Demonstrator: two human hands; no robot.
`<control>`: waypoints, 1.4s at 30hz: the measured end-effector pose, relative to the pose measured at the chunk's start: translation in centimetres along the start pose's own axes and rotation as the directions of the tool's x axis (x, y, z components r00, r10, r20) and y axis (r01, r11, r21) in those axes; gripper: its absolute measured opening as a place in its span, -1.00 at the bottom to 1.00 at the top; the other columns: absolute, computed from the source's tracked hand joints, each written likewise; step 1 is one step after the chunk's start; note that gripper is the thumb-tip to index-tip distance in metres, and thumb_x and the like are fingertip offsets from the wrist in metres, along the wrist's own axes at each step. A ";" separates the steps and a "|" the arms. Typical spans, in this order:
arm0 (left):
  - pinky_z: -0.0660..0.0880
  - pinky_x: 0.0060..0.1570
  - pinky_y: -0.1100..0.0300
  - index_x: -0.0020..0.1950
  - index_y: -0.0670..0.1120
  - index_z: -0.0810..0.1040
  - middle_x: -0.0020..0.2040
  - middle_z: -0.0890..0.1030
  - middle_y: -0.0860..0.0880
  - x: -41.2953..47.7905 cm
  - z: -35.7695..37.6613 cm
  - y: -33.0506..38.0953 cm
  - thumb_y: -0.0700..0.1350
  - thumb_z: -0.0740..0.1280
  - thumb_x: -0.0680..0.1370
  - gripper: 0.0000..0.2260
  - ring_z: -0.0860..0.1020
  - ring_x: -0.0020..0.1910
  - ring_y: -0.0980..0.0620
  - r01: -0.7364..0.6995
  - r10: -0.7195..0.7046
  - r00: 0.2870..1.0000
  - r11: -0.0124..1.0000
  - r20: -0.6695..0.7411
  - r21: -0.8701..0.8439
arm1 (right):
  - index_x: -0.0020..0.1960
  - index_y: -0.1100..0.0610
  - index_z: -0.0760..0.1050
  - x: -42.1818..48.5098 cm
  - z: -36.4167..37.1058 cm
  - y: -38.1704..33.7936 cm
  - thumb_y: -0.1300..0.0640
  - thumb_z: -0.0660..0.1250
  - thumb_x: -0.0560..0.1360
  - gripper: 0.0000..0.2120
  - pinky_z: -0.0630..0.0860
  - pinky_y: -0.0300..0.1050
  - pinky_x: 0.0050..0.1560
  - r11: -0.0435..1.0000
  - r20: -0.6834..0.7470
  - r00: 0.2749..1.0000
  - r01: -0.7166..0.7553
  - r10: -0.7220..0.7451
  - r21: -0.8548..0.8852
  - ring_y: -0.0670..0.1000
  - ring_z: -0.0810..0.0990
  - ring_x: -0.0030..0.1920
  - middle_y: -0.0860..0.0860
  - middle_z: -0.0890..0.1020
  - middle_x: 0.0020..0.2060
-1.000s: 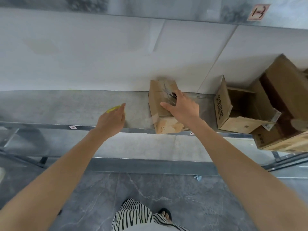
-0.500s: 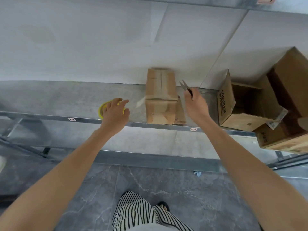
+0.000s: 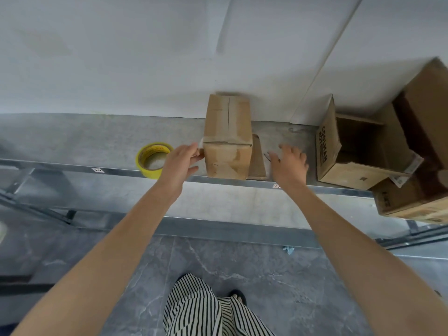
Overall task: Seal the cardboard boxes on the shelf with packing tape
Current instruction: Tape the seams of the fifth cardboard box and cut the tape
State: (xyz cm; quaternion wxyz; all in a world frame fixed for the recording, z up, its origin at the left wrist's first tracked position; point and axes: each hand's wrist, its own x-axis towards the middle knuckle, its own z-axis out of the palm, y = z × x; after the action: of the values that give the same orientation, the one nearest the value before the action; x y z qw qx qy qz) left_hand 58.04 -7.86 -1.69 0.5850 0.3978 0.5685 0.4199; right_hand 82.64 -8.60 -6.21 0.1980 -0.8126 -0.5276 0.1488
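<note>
**Fig. Both hands at the shelf's front edge, one box between them.**

Your left hand (image 3: 180, 163), fingers straight and apart, reaches the left edge of the small cardboard box (image 3: 226, 144). Its tips are at a loose tape end (image 3: 200, 145) jutting off that edge, though contact cannot be confirmed. Your right hand (image 3: 289, 163), fingers spread and holding nothing that can be made out, hovers over the shelf (image 3: 72, 141) just right of the box.

**Risks, near to far**
- The tape roll (image 3: 153, 159) sits just left of your left hand at the shelf's lip, so a brush from the wrist could knock it to the floor.
- The box stands close to the same lip. A push from the left, with your right hand not bracing it, would likely slide or tip it toward the flat cardboard piece (image 3: 258, 161) on its right side.
- The free tape end may fold onto itself or cling to your fingers, leaving a wrinkled seal.

**Counts**
- One tape roll and one flat cardboard piece.
- Four boxes in all: the one between your hands and three beyond your right hand.
- Of those three, the open box (image 3: 349, 154) lies on its side, unsealed.
- The two far boxes (image 3: 412, 202) overlap and are cut off by the frame.
</note>
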 end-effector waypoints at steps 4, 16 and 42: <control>0.49 0.14 0.03 -0.16 -0.06 0.45 -0.13 0.65 0.06 0.2 0.9 -0.1 -0.08 0.24 0.59 -0.86 0.63 -0.06 0.17 -0.083 0.085 0.995 0.996 -0.059 0.036 | 0.47 -0.06 0.19 -1.5 -1.3 -5.0 -0.26 0.12 0.54 -0.43 0.30 -0.06 0.31 0.800 0.013 0.993 0.087 -0.118 0.593 -0.01 0.35 0.36 -0.03 0.31 0.44; 0.55 -0.15 0.16 0.11 -0.02 0.36 -0.17 0.53 0.10 0.8 3.1 -3.1 -0.20 0.24 0.57 -0.84 0.56 -0.17 0.02 -0.293 0.343 0.919 0.924 -0.193 0.244 | 0.46 -0.08 0.25 -3.2 -0.6 -6.3 -0.07 0.17 0.59 -0.56 0.44 -0.20 0.13 0.832 0.070 0.977 0.135 -0.203 0.538 -0.22 0.47 -0.05 -0.14 0.45 0.10; 0.51 -0.10 -0.09 0.45 -0.19 0.31 0.40 0.39 -0.20 0.7 3.1 -0.8 0.08 0.27 0.57 -0.46 0.55 0.09 -0.28 -0.457 0.590 0.779 0.303 0.212 0.836 | 0.55 -0.01 0.00 -3.2 -0.9 -4.4 -0.36 -0.10 0.50 -0.28 0.49 0.03 0.13 0.852 0.135 0.848 0.484 -0.513 0.198 0.14 0.53 0.22 -0.01 0.22 0.50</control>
State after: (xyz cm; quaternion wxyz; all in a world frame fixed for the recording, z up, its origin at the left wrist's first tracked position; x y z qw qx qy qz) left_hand 61.19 -7.39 -2.58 0.0995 0.7647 0.5740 0.2753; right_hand 78.28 -10.04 -3.20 0.2434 -0.6121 -0.7234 0.2069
